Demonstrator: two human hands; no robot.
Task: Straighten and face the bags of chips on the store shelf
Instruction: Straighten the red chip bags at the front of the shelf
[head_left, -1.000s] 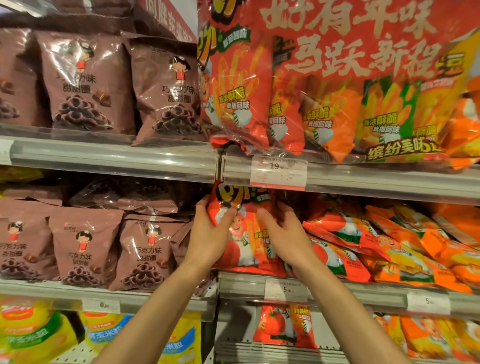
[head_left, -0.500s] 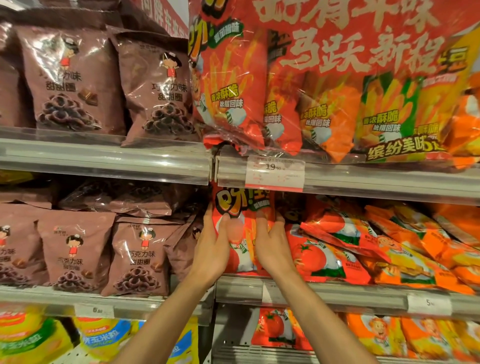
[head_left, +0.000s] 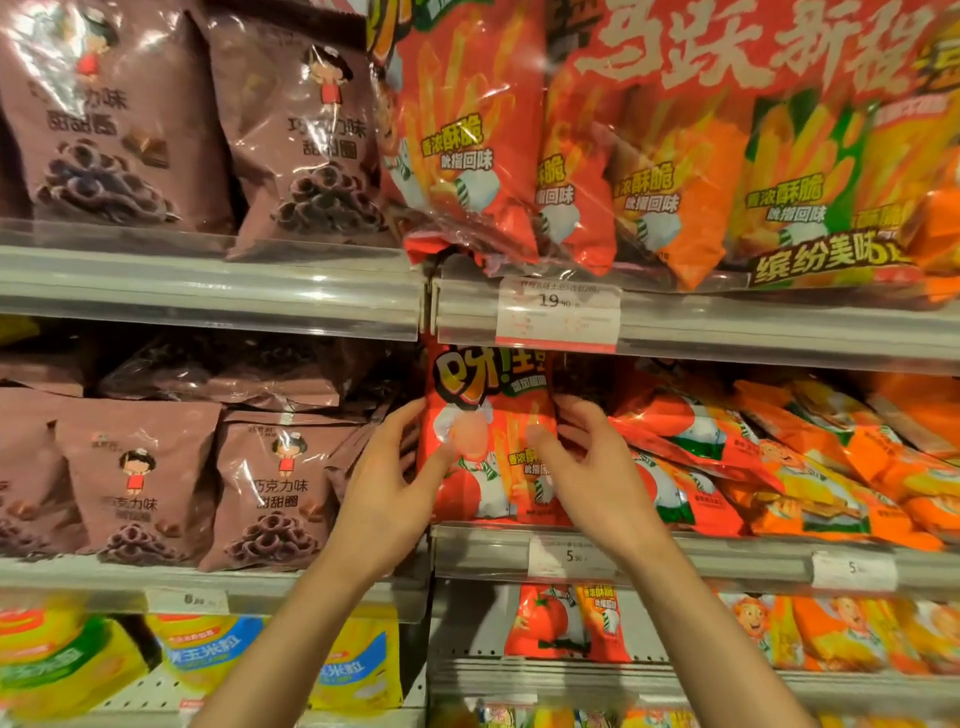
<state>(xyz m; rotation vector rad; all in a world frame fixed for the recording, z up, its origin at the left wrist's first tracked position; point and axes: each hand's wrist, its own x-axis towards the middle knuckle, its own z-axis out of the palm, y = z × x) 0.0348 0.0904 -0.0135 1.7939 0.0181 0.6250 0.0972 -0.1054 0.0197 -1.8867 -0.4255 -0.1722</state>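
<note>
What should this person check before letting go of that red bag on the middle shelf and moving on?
1. Red bag upright, front facing out: ok.
2. Left hand at the bag's left edge, thumb on its front: ok.
3. Right hand near the right edge; contact blurred: cannot tell.
4. Bag's bottom seated behind the shelf rail: ok.
5. Orange bags to the right lie slanted and overlapping: not ok.
6. Brown bags to the left stand facing out: ok.

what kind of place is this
Most likely a supermarket snack aisle. Tiered metal shelves hold rows of packaged snack bags, such as the brown bags, and printed price tags sit in the shelf rails. Two hands are at a red chip bag.
</note>
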